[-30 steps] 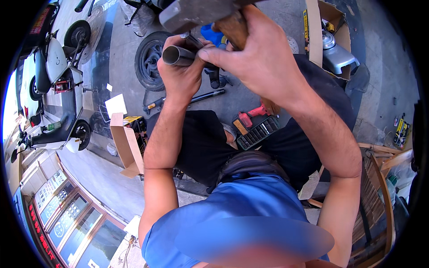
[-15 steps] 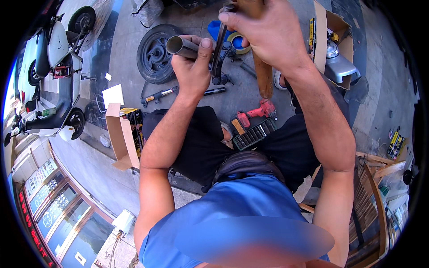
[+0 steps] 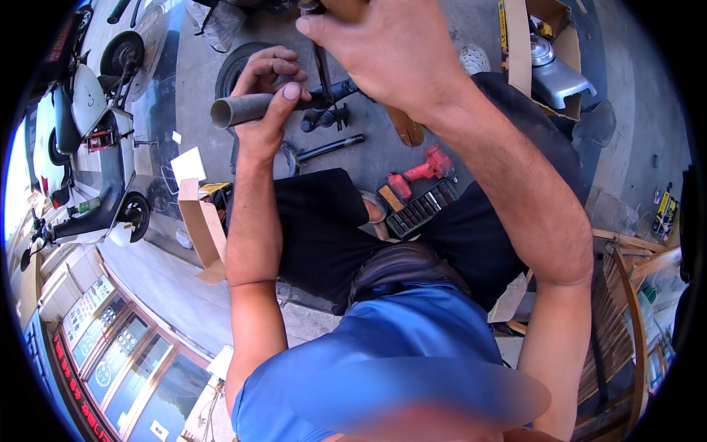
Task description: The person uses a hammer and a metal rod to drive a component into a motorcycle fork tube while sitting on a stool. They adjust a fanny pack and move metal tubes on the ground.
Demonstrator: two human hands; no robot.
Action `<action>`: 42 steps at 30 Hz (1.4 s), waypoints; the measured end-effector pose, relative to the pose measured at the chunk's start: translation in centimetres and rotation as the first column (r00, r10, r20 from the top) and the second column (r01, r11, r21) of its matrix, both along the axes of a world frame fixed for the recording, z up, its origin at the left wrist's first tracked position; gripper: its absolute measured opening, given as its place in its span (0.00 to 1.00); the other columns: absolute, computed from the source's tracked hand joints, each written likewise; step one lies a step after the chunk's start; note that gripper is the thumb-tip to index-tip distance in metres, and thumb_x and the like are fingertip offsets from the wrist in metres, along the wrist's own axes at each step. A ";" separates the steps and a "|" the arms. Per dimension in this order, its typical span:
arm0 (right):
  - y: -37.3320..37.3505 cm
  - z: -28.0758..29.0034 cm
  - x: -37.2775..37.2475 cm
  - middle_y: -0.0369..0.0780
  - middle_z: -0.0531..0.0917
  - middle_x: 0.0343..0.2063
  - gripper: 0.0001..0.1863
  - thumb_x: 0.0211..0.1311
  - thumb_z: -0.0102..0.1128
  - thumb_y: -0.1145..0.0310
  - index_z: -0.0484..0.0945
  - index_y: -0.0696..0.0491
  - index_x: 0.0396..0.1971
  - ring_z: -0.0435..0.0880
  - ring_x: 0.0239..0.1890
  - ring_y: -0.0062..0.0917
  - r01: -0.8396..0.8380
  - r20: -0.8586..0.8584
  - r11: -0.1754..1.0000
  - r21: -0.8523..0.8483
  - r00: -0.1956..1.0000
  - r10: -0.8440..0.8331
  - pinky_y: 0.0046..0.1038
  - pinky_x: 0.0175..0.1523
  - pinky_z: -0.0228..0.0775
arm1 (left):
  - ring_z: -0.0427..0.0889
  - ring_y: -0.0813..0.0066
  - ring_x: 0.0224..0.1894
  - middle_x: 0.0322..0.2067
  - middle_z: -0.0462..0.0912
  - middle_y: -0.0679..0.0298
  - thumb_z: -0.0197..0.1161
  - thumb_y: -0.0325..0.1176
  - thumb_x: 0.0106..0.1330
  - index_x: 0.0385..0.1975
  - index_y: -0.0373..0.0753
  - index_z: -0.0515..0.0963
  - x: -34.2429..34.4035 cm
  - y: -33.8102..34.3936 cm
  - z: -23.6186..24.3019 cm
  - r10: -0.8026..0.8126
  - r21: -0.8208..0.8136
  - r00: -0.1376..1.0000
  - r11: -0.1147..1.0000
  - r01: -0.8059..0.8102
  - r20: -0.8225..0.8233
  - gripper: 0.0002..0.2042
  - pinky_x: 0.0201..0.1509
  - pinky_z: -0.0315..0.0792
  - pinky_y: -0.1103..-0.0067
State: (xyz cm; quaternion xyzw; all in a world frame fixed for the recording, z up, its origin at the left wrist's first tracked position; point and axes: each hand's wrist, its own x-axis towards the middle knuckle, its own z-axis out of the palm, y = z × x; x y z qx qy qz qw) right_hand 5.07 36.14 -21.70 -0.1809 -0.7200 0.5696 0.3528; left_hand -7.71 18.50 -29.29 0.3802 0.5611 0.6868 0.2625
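My left hand [image 3: 266,118] supports a grey metal tube [image 3: 239,110], its open end pointing left. The thumb lies on the tube while the fingers are bent and raised above it. Beyond the thumb the tube runs toward black metal parts [image 3: 335,93], where I cannot tell how they join. My right hand [image 3: 390,48] is closed around a long brown wooden piece [image 3: 403,127], whose middle hides behind the hand and wrist. A slim dark metal bar [image 3: 322,66] with a round top stands beside my right thumb and reaches down to the black parts.
On the ground between my legs lie a red power tool [image 3: 423,169] and a green tray of sockets [image 3: 423,210]. A black wheel [image 3: 230,74] sits behind my left hand. Cardboard boxes [image 3: 519,51] [image 3: 200,228] flank me, a silver part in the right one. Scooters [image 3: 99,140] stand left.
Both hands have moved left in the view with the tube, bar and wooden piece. My left fingers have lifted from the tube. The blue item and tape roll are now hidden.
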 end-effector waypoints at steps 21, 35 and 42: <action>-0.1 0.4 -1.9 0.57 0.84 0.44 0.22 0.57 0.67 0.71 0.76 0.62 0.51 0.83 0.52 0.53 0.028 0.140 0.999 -0.038 0.990 -0.022 0.42 0.57 0.74 | 0.77 0.49 0.65 0.65 0.71 0.45 0.68 0.43 0.61 0.61 0.26 0.75 -1.5 -0.7 -0.8 -0.265 -0.160 0.956 0.957 0.243 -0.130 0.32 0.65 0.78 0.59; 0.0 -1.0 -2.0 0.55 0.85 0.43 0.24 0.57 0.68 0.71 0.75 0.63 0.53 0.86 0.50 0.47 0.077 0.089 0.994 -0.080 0.994 -0.070 0.39 0.56 0.76 | 0.75 0.48 0.67 0.68 0.69 0.44 0.72 0.44 0.57 0.66 0.28 0.72 -1.7 -0.5 -1.2 -0.298 -0.134 0.952 0.949 0.287 -0.074 0.38 0.71 0.72 0.58; -1.1 -0.5 -1.9 0.54 0.85 0.42 0.23 0.57 0.69 0.71 0.76 0.63 0.52 0.86 0.49 0.45 0.103 0.095 0.993 -0.058 0.991 -0.097 0.39 0.55 0.76 | 0.72 0.49 0.70 0.67 0.70 0.46 0.71 0.39 0.55 0.67 0.28 0.71 -1.5 -0.7 -0.6 -0.364 -0.132 0.931 0.924 0.358 -0.017 0.38 0.75 0.67 0.58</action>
